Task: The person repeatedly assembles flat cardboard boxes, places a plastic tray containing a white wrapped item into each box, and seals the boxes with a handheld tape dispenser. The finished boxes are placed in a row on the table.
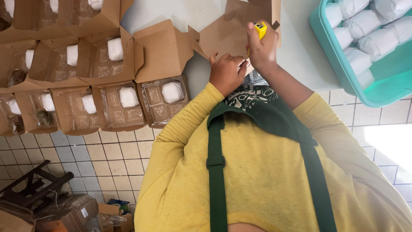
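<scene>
While the yellow sleeves and green apron fill the near part of the view, both forearms reach forward and meet close together over a flat, unfolded brown cardboard box at the table's edge. Its left hand is curled into a loose fist, knuckles up, pressed on the box; whether it grips anything I cannot tell. Just beside it, touching, the right hand is closed around a small yellow tool, whose tip sticks up above the fingers. To the left, rows of open brown boxes stand side by side on the pale table, each with a clear tray and a white wrapped bundle. Farther right, a teal tub holds many white wrapped bundles. Below lies a tiled floor with cartons in the corner.
</scene>
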